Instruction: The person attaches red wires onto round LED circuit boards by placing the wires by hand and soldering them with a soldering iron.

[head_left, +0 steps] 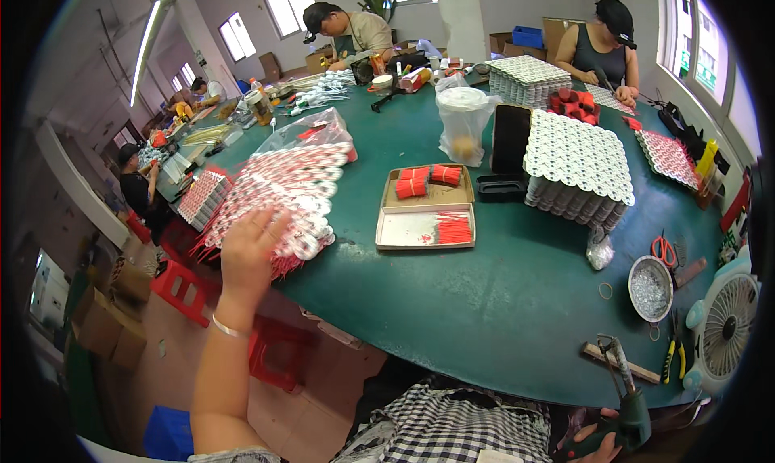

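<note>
My left hand (252,249) reaches over the near edge of a fanned stack of white scalloped panels with red wires (282,184). Its fingers look stretched out and slightly blurred; whether they touch the top panel I cannot tell. Low at the right, my right hand (596,445) is closed around the handle of a dark green soldering gun (632,421), its metal tip pointing up above the table's front edge. Beside that tip lies a wooden strip (620,363). Between my hands, farther in, an open cardboard box (386,235) holds bundles of thin red sticks or wires.
The green table (484,301) carries a tall stack of white panels (577,160), a bagged white tub (462,112), a metal bowl of small clear bits (651,295), pliers (674,354), scissors (663,251) and a fan (726,326). Red stools (282,354) stand left. Several people work at the far side.
</note>
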`<state>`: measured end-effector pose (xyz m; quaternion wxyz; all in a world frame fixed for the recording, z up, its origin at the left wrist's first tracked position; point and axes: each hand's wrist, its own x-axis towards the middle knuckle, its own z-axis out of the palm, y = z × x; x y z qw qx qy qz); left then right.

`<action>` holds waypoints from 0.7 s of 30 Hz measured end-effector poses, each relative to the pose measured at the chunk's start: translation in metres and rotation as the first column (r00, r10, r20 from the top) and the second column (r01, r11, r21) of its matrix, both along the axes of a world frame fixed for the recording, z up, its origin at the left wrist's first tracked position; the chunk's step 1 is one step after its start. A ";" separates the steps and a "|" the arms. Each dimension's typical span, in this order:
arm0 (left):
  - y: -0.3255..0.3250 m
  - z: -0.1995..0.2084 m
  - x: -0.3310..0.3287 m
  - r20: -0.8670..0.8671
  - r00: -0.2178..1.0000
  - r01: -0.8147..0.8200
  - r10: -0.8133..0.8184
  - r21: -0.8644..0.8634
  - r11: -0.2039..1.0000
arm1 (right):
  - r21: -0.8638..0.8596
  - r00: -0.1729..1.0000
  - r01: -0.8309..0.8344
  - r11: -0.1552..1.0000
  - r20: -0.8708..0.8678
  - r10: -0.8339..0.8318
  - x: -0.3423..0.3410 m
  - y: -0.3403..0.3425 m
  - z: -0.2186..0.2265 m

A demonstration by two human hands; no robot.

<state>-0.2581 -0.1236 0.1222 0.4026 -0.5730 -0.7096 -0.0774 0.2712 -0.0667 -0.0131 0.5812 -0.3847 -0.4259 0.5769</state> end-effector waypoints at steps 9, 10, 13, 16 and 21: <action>0.019 -0.077 -0.098 0.039 0.940 -0.339 0.340 -0.022 0.940 | -0.047 0.985 0.165 0.985 0.055 -0.163 -0.023 0.005 0.001; 0.022 -0.082 -0.100 0.057 0.941 -0.333 0.334 -0.027 0.943 | -0.054 0.990 0.136 0.989 0.037 -0.134 -0.021 0.006 -0.001; 0.022 -0.098 -0.105 0.093 0.932 -0.347 0.351 -0.057 0.936 | -0.082 0.999 0.046 0.996 -0.019 -0.048 -0.011 0.005 -0.007; 0.036 -0.091 -0.090 0.181 0.891 -0.397 0.416 -0.137 0.908 | -0.089 0.999 0.029 0.996 -0.025 -0.032 -0.008 0.006 -0.009; 0.036 -0.086 -0.100 0.233 0.803 -0.410 0.548 -0.452 0.792 | -0.081 0.999 0.044 0.996 0.002 -0.044 -0.006 0.006 -0.010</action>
